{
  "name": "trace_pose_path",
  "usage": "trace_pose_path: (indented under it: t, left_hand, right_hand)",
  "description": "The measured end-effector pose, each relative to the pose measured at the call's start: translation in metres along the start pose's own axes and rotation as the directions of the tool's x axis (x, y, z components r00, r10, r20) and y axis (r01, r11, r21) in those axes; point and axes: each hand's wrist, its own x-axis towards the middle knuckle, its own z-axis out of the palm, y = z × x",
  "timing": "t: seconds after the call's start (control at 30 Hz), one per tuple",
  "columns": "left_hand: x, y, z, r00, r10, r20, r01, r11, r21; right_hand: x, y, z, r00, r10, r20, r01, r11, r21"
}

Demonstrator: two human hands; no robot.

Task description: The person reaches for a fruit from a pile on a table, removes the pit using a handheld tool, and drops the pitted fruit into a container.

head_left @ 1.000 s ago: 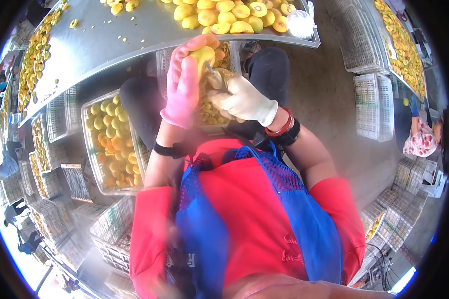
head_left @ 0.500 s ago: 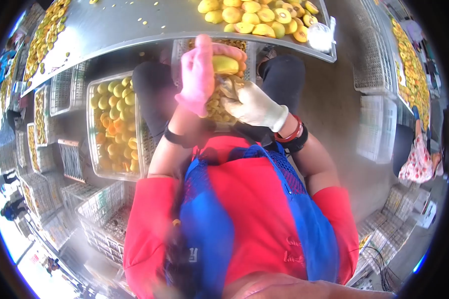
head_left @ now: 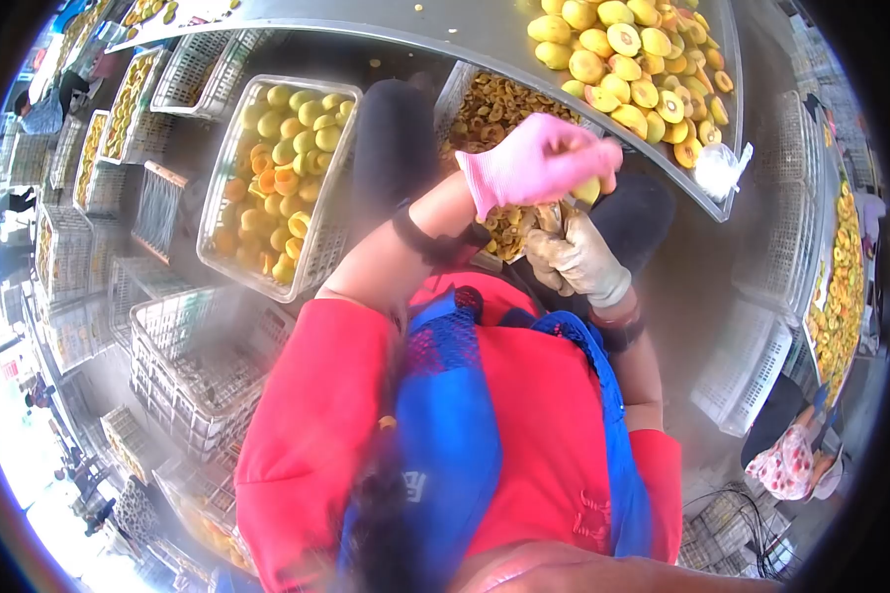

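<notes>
In a pink glove, my left hand (head_left: 544,166) curls over a yellow fruit (head_left: 587,190), which is mostly hidden under the fingers. Just below it, my right hand (head_left: 576,255), in a whitish, stained glove, is closed on something I cannot make out. Both hands are above the right part of a crate (head_left: 453,91) between my knees. Brown and yellow scraps (head_left: 504,107) fill that crate.
Halved yellow fruit (head_left: 648,69) is heaped on a metal table (head_left: 366,18) ahead. A crate of fruit (head_left: 208,212) stands left of my leg, with an empty-looking crate (head_left: 183,381) behind. At the right, a co-worker (head_left: 786,460) sits beside another fruit-covered table.
The view has turned, so the table and crates appear shifted. The left hand has gone from upright, with the fruit visible in it, to bent over the fruit.
</notes>
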Motion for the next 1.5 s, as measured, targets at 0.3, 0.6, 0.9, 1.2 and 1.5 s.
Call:
trace_pose_path:
  t: [0.3,0.6,0.9,1.2,1.5]
  left_hand:
    - [-0.041,-0.018,-0.122,0.659,-0.045,-0.751,-0.281,0.912,-0.300]
    - [-0.235,-0.187,-0.275,0.197,-0.144,-0.970,0.634,0.773,0.014]
    - [-0.256,-0.298,-0.245,0.255,-0.186,-0.949,0.904,0.394,0.166]
    - [-0.261,-0.287,-0.215,0.150,-0.017,-0.989,0.912,0.389,0.132]
    - [-0.258,-0.252,-0.290,0.496,-0.595,-0.632,0.656,-0.220,0.722]
  right_hand:
    - [0.044,0.055,-0.035,0.841,-0.484,-0.243,0.266,0.760,-0.593]
    - [0.057,0.073,-0.049,0.887,-0.168,-0.429,0.030,0.950,-0.311]
    - [0.060,0.063,-0.043,0.890,-0.006,-0.456,-0.102,0.972,-0.211]
    - [0.072,0.074,-0.040,0.553,-0.752,-0.359,0.262,0.566,-0.782]
    - [0.103,0.127,-0.083,0.843,-0.285,-0.456,-0.163,0.673,-0.721]
